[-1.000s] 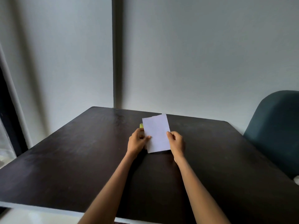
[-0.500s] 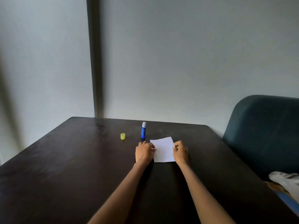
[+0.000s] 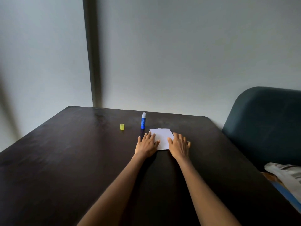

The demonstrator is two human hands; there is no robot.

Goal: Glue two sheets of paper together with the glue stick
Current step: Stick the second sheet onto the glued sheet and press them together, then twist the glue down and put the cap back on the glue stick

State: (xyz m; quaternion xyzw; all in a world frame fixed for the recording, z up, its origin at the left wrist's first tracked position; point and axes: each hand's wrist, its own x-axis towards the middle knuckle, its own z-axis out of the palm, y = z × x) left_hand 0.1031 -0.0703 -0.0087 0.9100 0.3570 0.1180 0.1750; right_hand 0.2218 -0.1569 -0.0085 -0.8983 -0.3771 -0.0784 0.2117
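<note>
White paper [image 3: 162, 137] lies flat on the dark table [image 3: 65, 160]; I cannot tell whether it is one sheet or two stacked. My left hand [image 3: 146, 144] rests palm down on its left edge, fingers spread. My right hand [image 3: 179, 145] presses flat on its right edge, fingers apart. Neither hand grips anything. A blue glue stick [image 3: 143, 121] stands upright and uncapped just behind the paper's left corner. Its yellow cap [image 3: 122, 126] sits on the table to the left of the stick.
A dark teal chair [image 3: 263, 124] stands against the table's right side. A white and blue bag [image 3: 286, 180] lies at the right edge near me. A pale wall with a dark vertical strip [image 3: 92, 62] rises behind the table.
The paper went from held up between both hands to lying flat on the table. Both hands opened from pinching its edges to pressing palms down. The camera view swung right.
</note>
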